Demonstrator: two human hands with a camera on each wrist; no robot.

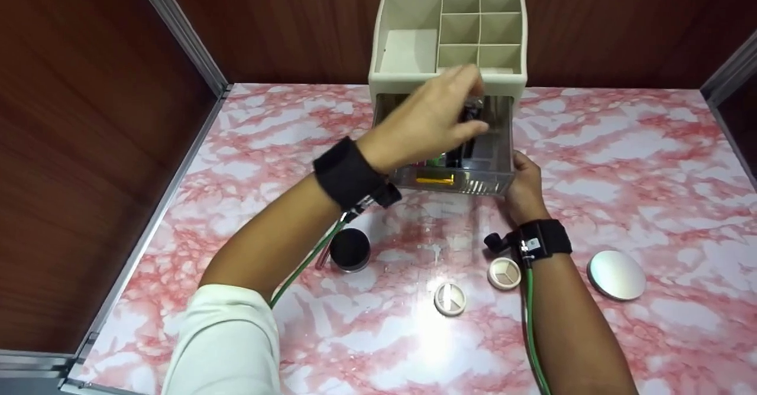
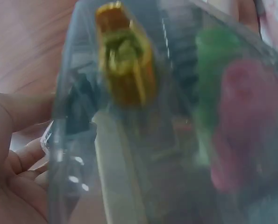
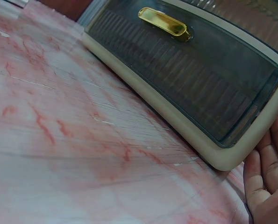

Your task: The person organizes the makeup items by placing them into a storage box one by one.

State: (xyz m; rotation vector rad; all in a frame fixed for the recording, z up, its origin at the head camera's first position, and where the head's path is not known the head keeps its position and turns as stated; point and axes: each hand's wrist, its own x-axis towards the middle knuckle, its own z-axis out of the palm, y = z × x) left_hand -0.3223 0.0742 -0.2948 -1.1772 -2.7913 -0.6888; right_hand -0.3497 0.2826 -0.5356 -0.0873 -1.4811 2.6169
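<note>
A pink-and-white marbled tabletop (image 1: 266,146), enclosed by dark brown wood-look panels (image 1: 278,22) with silvery metal edging, bears a cream organizer (image 1: 502,79) near its back edge. The organizer's top is divided into one large compartment and six small ones; below, a clear, smoky drawer (image 1: 488,185) with a gold handle (image 1: 434,179) stands pulled out, while a lower drawer (image 3: 190,74), also gold-handled, sits shut beneath it. Inside the open drawer lie black items (image 1: 454,157), and a green item (image 2: 216,70) and a pink item (image 2: 246,102) show blurred through its clear wall. A person's left hand (image 1: 434,111) hovers over the drawer, thumb apart from the fingers; whether it grips anything cannot be told. The right hand (image 1: 525,188) holds nothing, its extended fingers touching the organizer's side. Nearer the person, a black-lidded jar (image 1: 350,250) stands beside a reddish tube (image 1: 322,257), well apart from two small three-section pans (image 1: 504,273) and a silvery round compact (image 1: 617,275) beyond the right forearm.
</note>
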